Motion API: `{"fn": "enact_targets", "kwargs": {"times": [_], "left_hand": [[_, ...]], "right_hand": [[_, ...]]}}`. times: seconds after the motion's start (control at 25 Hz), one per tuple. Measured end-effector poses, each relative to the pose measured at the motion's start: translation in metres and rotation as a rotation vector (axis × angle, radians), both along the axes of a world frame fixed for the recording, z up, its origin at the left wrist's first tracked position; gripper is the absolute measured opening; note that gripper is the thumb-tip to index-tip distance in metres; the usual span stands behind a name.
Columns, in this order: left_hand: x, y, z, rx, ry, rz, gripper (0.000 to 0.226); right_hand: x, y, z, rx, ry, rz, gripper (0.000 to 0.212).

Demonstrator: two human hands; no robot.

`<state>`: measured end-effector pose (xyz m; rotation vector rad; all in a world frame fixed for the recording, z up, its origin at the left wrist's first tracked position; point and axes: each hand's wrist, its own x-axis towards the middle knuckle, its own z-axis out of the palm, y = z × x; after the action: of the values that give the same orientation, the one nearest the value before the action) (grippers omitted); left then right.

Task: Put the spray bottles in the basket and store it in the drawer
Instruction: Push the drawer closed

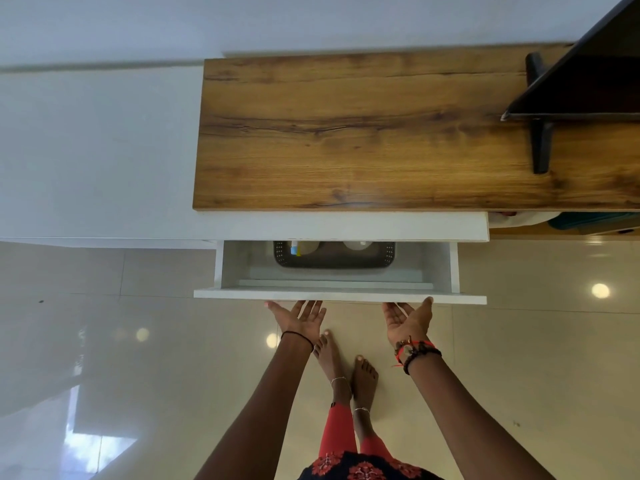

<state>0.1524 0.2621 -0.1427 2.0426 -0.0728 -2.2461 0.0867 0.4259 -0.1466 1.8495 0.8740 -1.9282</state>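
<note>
Left hand: I see my left hand [300,318] palm up, fingers spread, gripping nothing, its fingertips under the drawer's front edge.
Drawer: the white drawer [339,294] stands partly pulled out below the wooden counter [346,133].
Basket: the dark basket [334,260] sits inside the drawer toward the back, half hidden under the counter's edge, beyond both hands and between them.
Spray bottles: I make out rounded bottle tops [358,244] in the basket; details are too hidden to tell.
Right hand: my right hand [408,320] is also palm up and unclenched, its grip empty, fingertips at the drawer front.
Far right: a dark screen [588,84] stands on the counter.
</note>
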Motion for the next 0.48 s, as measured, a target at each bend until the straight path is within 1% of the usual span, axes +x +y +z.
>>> {"fn": "enact_targets", "kwargs": {"times": [0.16,0.48], "left_hand": [[-0.007,-0.005,-0.003,-0.018,0.031,-0.039,0.092],[-0.044,-0.019,-0.005,-0.047,0.117,-0.057,0.094]], "right_hand": [[-0.016,-0.008,0.004,-0.022,0.017,-0.033,0.079],[-0.056,-0.019,0.001,-0.041,0.068,-0.016,0.081]]}}
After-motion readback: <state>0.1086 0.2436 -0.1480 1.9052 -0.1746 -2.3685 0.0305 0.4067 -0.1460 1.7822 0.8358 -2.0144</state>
